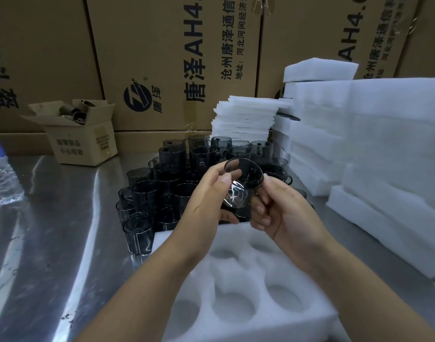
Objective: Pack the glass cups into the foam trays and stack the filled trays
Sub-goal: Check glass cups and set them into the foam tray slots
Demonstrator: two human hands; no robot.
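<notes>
The left hand (211,193) and the right hand (283,208) share a grip on one dark glass cup (243,186): left thumb and fingers pinch it from 9 o'clock, and curled right fingers grasp it from 3 o'clock. The cup is tilted, its round mouth turned up and away, and it is held in the air over the far edge of a white foam tray (317,312). That tray lies on the steel table (63,218) at 6 o'clock from the cup, and the round pockets that show hold nothing. Behind the hands, from 9 to 12 o'clock, stands a crowd of loose cups (172,174), packed close together on the table. At 12 o'clock rises a stack of thin foam sheets (243,117), and at 3 o'clock a tall stack of foam trays (396,156). A small open cardboard box (80,137) sits at 10 o'clock, and a plastic water bottle (1,174) at 9 o'clock by the frame edge. Large printed cartons (174,58) wall the back.
</notes>
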